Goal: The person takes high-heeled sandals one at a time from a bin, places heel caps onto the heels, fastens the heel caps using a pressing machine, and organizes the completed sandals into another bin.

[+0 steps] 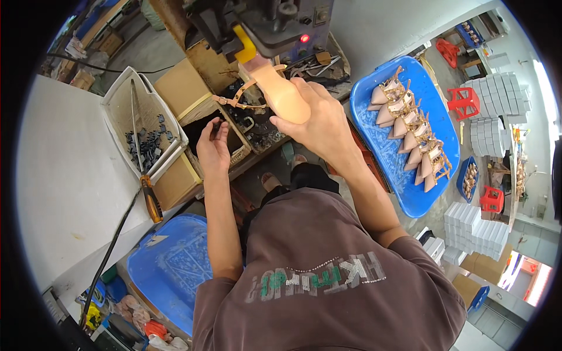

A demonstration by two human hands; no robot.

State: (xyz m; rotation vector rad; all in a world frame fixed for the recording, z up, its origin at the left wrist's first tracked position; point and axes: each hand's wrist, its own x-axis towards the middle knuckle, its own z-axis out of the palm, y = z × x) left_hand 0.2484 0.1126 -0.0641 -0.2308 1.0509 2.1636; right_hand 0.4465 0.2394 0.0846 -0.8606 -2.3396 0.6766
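The right hand (319,114), clamped around a tan sandal (281,93), apparently steadies it against the twelve-o'clock machine (272,26); at eight o'clock, the left hand (214,147) pinches a small dark piece (217,125).

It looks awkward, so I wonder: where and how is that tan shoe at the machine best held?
Grip the shoe by its broad front, probably from the right, like the right hand: the narrower back end sits at the machine and a strap juts left.

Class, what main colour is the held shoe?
The shoe is mainly peachy tan, clearest in the head view.
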